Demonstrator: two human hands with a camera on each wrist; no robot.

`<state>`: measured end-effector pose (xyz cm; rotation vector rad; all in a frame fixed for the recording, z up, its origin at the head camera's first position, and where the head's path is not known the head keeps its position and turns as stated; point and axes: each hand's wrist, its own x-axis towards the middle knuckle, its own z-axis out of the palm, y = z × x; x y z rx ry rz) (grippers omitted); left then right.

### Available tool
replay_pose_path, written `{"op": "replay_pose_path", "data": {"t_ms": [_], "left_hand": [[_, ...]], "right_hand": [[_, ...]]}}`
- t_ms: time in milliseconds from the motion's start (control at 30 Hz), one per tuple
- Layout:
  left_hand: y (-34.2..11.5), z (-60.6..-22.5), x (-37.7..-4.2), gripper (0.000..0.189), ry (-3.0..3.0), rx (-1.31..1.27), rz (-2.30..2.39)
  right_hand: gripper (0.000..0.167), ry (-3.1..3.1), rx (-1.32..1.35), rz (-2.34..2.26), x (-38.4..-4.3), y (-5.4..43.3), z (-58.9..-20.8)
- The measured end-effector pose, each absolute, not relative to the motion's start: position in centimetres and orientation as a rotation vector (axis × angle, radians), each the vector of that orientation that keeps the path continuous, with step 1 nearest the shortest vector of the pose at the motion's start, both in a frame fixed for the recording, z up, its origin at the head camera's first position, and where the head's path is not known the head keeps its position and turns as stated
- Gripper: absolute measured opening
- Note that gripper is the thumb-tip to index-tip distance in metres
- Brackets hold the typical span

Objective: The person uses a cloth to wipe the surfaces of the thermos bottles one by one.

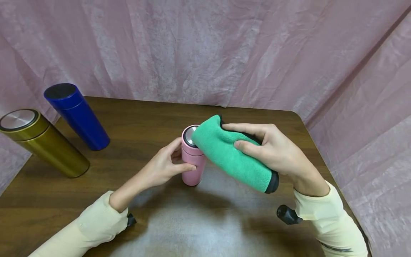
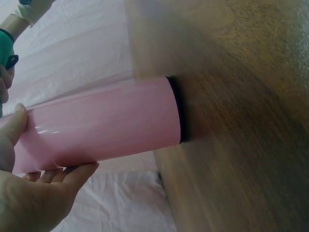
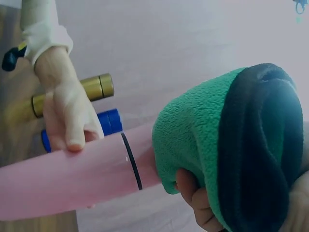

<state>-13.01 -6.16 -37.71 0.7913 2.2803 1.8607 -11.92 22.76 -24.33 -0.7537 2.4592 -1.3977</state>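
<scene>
A pink thermos bottle (image 1: 193, 162) with a silver-topped lid stands upright at the middle of the wooden table. My left hand (image 1: 165, 162) grips its side, thumb in front and fingers behind; the left wrist view shows the fingers wrapped under the pink body (image 2: 106, 121). Folded green cloth (image 1: 232, 157) with a dark border is held in my right hand (image 1: 276, 148), thumb on top. One end of the cloth touches the lid's edge and covers part of its top. In the right wrist view the cloth (image 3: 193, 125) hides the lid's end.
At the table's left stand a gold thermos (image 1: 52, 150) and, behind it, a blue thermos (image 1: 81, 119) with a black top. Pink curtains (image 1: 192, 53) hang behind the wooden table (image 1: 144, 117) and along its right side.
</scene>
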Motion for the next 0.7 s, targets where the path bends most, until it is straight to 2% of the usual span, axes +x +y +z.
{"op": "replay_pose_path", "data": {"t_ms": [300, 700], "left_hand": [[-6.4, -37.6, -12.8, 0.075, 2.282, 0.785, 1.842], [-6.2, -37.8, -12.9, 0.056, 2.208, 0.777, 1.858]], "right_hand": [[0.041, 2.395, -0.79, -1.397, -11.7, 21.3, -23.6], [0.041, 2.453, -0.893, -1.289, -14.3, 18.8, -23.1]]}}
